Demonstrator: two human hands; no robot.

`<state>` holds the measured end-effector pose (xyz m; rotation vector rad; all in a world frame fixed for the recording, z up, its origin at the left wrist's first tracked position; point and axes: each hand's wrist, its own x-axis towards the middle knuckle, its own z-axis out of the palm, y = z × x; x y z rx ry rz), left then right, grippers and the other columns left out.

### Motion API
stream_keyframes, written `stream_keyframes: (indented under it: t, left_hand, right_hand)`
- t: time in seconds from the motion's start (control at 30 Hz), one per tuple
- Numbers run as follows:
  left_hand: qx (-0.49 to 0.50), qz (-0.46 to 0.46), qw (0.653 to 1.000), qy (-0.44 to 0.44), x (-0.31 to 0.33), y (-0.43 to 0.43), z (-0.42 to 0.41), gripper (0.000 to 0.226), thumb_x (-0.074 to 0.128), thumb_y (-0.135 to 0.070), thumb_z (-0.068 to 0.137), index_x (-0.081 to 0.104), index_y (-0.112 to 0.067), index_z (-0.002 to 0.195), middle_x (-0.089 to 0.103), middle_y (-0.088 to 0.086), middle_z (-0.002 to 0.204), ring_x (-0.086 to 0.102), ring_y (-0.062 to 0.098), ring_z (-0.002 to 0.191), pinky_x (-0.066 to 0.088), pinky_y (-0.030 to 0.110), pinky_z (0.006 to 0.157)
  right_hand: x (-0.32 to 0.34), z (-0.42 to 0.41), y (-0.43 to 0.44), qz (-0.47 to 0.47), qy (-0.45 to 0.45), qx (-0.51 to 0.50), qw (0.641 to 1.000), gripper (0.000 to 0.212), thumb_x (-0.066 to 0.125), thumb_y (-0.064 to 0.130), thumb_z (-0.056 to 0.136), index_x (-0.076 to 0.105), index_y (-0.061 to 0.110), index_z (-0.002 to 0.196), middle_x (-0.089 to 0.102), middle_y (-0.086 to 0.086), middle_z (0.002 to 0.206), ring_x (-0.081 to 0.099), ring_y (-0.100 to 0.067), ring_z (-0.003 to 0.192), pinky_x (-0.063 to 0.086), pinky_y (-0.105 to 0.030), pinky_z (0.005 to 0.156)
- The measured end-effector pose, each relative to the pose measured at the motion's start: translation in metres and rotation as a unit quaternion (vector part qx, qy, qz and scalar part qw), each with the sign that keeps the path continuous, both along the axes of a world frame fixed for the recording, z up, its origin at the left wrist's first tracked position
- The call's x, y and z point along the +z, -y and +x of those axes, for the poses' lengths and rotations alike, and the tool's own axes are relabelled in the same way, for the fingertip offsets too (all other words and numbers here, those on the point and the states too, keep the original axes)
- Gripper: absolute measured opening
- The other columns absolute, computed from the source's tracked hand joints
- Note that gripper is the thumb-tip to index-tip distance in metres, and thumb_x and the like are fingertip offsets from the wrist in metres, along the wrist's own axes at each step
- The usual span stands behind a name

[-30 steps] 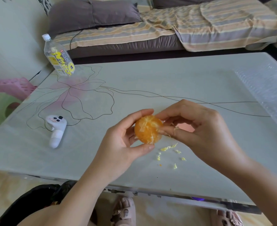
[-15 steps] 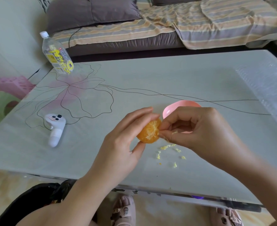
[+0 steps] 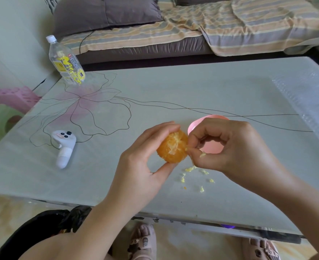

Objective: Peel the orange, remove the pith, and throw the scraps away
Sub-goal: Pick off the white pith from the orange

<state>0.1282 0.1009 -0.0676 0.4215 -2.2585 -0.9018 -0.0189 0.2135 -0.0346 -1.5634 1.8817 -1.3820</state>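
A peeled orange [image 3: 172, 147] with white pith strands on its face is held above the table between the thumb and fingers of my left hand [image 3: 145, 166]. My right hand [image 3: 228, 147] touches the fruit's right side, its thumb and forefinger pinched on a small bit of pith. Several pale yellow pith scraps [image 3: 194, 175] lie on the table just below the hands. A pink bowl [image 3: 211, 149] sits behind my right hand, mostly hidden by it.
A white controller [image 3: 64, 147] lies on the grey table [image 3: 173, 94] to the left. A plastic bottle [image 3: 66, 62] stands at the far left corner. Bubble wrap [image 3: 308, 102] covers the right edge. A black bag [image 3: 42, 231] sits below the front edge, a sofa behind.
My left hand has turned the orange, showing its pith-streaked face more fully. My right hand stays at the fruit's right side, pinching pith. The pink bowl came into view behind it.
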Motion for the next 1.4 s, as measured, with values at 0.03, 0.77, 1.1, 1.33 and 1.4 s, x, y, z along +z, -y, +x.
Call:
stream_keyframes:
  t: [0.03, 0.77, 1.1, 1.33, 1.4]
  left_hand:
    - [0.0, 0.027, 1.0, -0.005, 0.0, 0.0, 0.0, 0.055, 0.073, -0.012, 0.074, 0.056, -0.027, 0.124, 0.057, -0.017, 0.124, 0.055, 0.011, 0.119, 0.044, 0.021, 0.097]
    - [0.018, -0.031, 0.999, -0.004, -0.004, -0.002, -0.005, 0.055, 0.073, -0.01, 0.074, 0.056, -0.023, 0.125, 0.055, -0.015, 0.128, 0.051, 0.003, 0.122, 0.041, 0.017, 0.099]
    - [0.014, 0.085, 0.996, -0.004, -0.003, -0.012, -0.01, 0.058, 0.076, -0.016, 0.07, 0.058, -0.033, 0.122, 0.058, -0.022, 0.119, 0.057, 0.006, 0.113, 0.045, 0.012, 0.091]
    - [-0.013, 0.225, 0.974, -0.01, -0.002, -0.017, -0.011, 0.063, 0.081, -0.008, 0.066, 0.061, -0.037, 0.117, 0.066, -0.016, 0.111, 0.063, 0.012, 0.106, 0.048, 0.017, 0.091]
    - [-0.011, 0.256, 0.966, -0.017, -0.003, -0.016, -0.011, 0.061, 0.079, -0.013, 0.063, 0.063, -0.04, 0.115, 0.068, -0.014, 0.111, 0.064, 0.013, 0.105, 0.049, 0.021, 0.092]
  right_hand:
    - [0.0, 0.0, 0.0, -0.007, 0.008, 0.001, 1.0, 0.03, 0.075, -0.003, 0.068, 0.062, 0.025, 0.067, 0.064, 0.011, 0.073, 0.06, -0.007, 0.071, 0.043, -0.008, 0.067]
    - [-0.004, -0.001, 0.002, -0.012, 0.03, -0.019, 0.999, 0.021, 0.071, -0.001, 0.072, 0.066, 0.02, 0.07, 0.064, 0.011, 0.074, 0.062, -0.007, 0.07, 0.046, -0.01, 0.067]
    - [-0.007, -0.004, 0.002, -0.019, -0.02, -0.044, 0.999, 0.024, 0.065, 0.011, 0.065, 0.055, 0.032, 0.064, 0.061, 0.011, 0.069, 0.055, -0.005, 0.066, 0.041, -0.009, 0.063]
    - [-0.007, -0.006, 0.0, -0.024, -0.032, -0.031, 0.999, 0.025, 0.064, 0.014, 0.065, 0.051, 0.035, 0.064, 0.057, 0.014, 0.071, 0.051, -0.003, 0.065, 0.038, -0.007, 0.062]
    - [-0.007, -0.006, 0.0, -0.028, -0.037, -0.027, 0.999, 0.027, 0.064, 0.013, 0.066, 0.05, 0.036, 0.065, 0.056, 0.015, 0.071, 0.051, -0.002, 0.065, 0.037, -0.006, 0.062]
